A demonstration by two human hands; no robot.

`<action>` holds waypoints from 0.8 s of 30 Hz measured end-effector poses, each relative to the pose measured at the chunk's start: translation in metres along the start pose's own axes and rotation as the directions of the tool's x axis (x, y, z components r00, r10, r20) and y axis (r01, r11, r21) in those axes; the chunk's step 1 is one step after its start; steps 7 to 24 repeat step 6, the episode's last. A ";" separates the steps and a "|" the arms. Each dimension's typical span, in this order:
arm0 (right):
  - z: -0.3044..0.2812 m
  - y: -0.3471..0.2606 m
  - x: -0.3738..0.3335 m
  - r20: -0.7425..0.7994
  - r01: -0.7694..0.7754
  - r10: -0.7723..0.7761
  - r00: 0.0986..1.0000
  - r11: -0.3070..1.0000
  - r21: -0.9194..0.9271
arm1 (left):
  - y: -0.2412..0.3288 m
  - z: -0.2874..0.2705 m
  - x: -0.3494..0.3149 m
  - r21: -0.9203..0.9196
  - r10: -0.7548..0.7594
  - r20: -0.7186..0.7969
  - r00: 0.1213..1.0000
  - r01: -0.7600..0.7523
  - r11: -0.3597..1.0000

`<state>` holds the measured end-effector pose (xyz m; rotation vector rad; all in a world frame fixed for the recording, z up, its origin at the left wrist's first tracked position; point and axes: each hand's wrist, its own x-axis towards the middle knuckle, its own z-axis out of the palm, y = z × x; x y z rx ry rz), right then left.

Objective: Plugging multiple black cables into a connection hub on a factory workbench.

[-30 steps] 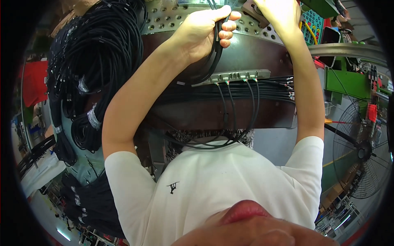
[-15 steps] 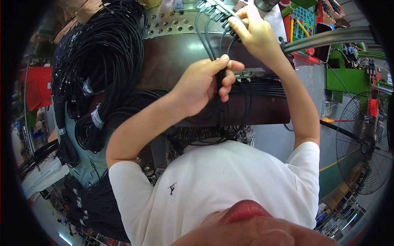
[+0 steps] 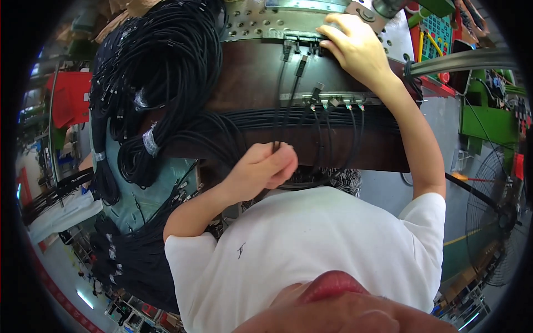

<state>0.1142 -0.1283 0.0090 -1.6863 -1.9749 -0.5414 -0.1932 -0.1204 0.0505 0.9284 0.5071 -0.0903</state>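
My left hand is closed around black cables near the front edge of the bench. Their plug ends point away from me, toward a slotted metal fixture strip. Thumb and fingers of my right hand grip the right end of that strip at the edge of a perforated metal plate. Between the hands lies a second metal strip, with several cable connectors along it and their cables hanging toward me.
A large coil of black cables fills the left side of the bench, tied with clear wrap. More cables run across the dark brown bench top. A metal bar juts in at right, above a wire-caged fan.
My left hand has pulled the cables toward me, and their plugs have come away from the fixture strip. The strip, tilted in my right hand before, now lies level along the plate's edge.
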 end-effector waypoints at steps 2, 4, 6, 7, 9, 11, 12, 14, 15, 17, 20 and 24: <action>-0.019 -0.010 0.008 -0.159 -0.067 0.119 0.980 0.951 0.302 | -0.005 0.003 0.007 0.058 -0.031 0.051 0.998 0.028 0.998; -0.055 -0.030 0.013 0.317 -0.422 0.290 0.903 0.452 0.786 | -0.008 0.004 0.009 0.063 -0.026 0.100 0.995 0.020 0.998; -0.070 -0.031 0.014 0.620 -0.622 0.052 0.783 0.103 0.776 | -0.005 0.006 0.012 0.112 -0.063 0.130 0.990 0.048 0.992; -0.070 -0.031 0.014 0.620 -0.622 0.052 0.783 0.103 0.776 | -0.005 0.006 0.012 0.112 -0.063 0.130 0.990 0.048 0.992; -0.070 -0.031 0.014 0.620 -0.622 0.052 0.783 0.103 0.776 | -0.005 0.006 0.012 0.112 -0.063 0.130 0.990 0.048 0.992; -0.070 -0.031 0.014 0.620 -0.622 0.052 0.783 0.103 0.776 | -0.005 0.006 0.012 0.112 -0.063 0.130 0.990 0.048 0.992; -0.070 -0.031 0.014 0.620 -0.622 0.052 0.783 0.103 0.776 | -0.005 0.006 0.012 0.112 -0.063 0.130 0.990 0.048 0.992; -0.070 -0.031 0.014 0.620 -0.622 0.052 0.783 0.103 0.776 | -0.005 0.006 0.012 0.112 -0.063 0.130 0.990 0.048 0.992; -0.070 -0.031 0.014 0.620 -0.622 0.052 0.783 0.103 0.776 | -0.005 0.006 0.012 0.112 -0.063 0.130 0.990 0.048 0.992; -0.070 -0.031 0.014 0.620 -0.622 0.052 0.783 0.103 0.776 | -0.005 0.006 0.012 0.112 -0.063 0.130 0.990 0.048 0.992; -0.070 -0.031 0.014 0.620 -0.622 0.052 0.783 0.103 0.776 | -0.005 0.006 0.012 0.112 -0.063 0.130 0.990 0.048 0.992; -0.070 -0.031 0.014 0.620 -0.622 0.052 0.783 0.103 0.776 | -0.005 0.006 0.012 0.112 -0.063 0.130 0.990 0.048 0.992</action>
